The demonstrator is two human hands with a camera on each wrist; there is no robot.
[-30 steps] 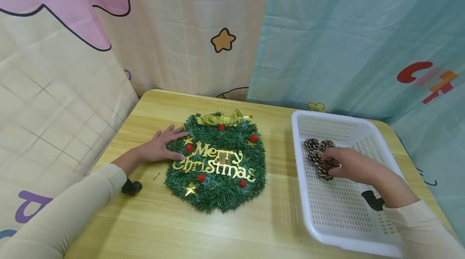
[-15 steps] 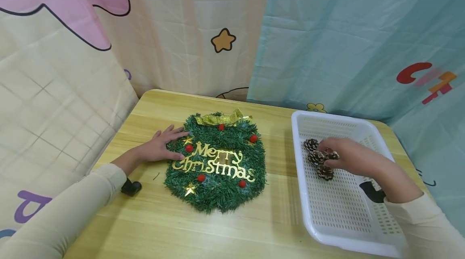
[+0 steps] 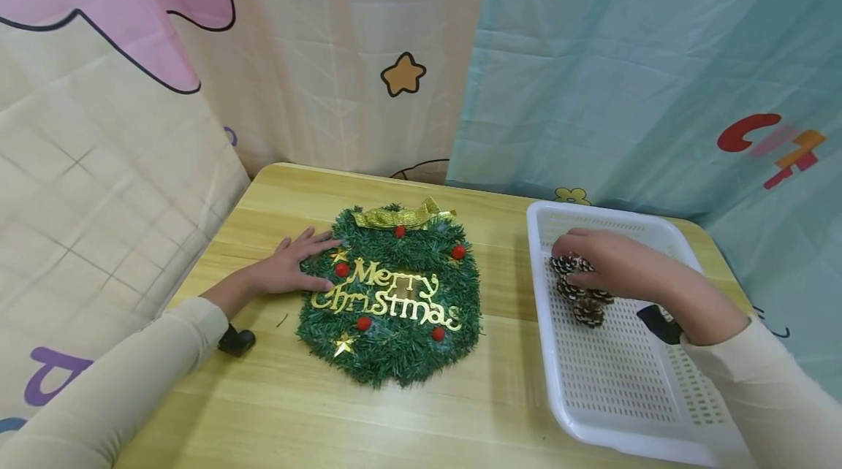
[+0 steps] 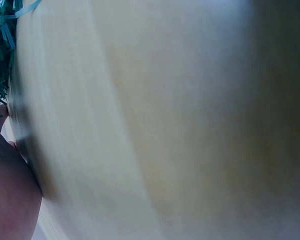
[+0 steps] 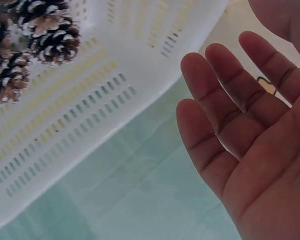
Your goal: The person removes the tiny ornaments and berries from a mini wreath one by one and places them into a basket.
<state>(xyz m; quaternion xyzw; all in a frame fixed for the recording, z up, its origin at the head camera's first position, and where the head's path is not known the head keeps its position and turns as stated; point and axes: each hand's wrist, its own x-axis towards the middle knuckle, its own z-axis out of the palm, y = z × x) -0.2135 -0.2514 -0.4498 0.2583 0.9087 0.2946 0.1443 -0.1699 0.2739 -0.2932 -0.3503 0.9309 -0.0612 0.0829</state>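
Observation:
A green tinsel wreath [image 3: 388, 352] with gold "Merry Christmas" lettering, red balls and gold stars lies on the wooden table. My left hand [image 3: 289, 264] rests on its left side, fingers spread; the left wrist view catches only part of that hand [image 4: 12, 185] and some green tinsel [image 4: 0, 50]. Over the white plastic basket [image 3: 552, 381], my right hand [image 3: 618, 264] is above several pine cones [image 3: 588, 312], partly hiding them. From the right wrist, the hand [image 5: 260, 130] shows loosely extended fingers and a bare palm, with pine cones [image 5: 55, 40] off to one side.
The wooden table [image 3: 263, 396] backs onto printed curtains [image 3: 559, 89]. A gold ribbon [image 3: 401, 217] lies across the wreath's top. The basket has raised walls on the table's right side. A small dark scrap [image 3: 282, 320] lies left of the wreath.
My right hand has shifted left and toward the back of the basket, over the pine cones. A cone seen at its fingers half a second ago is less visible. My left hand stays put.

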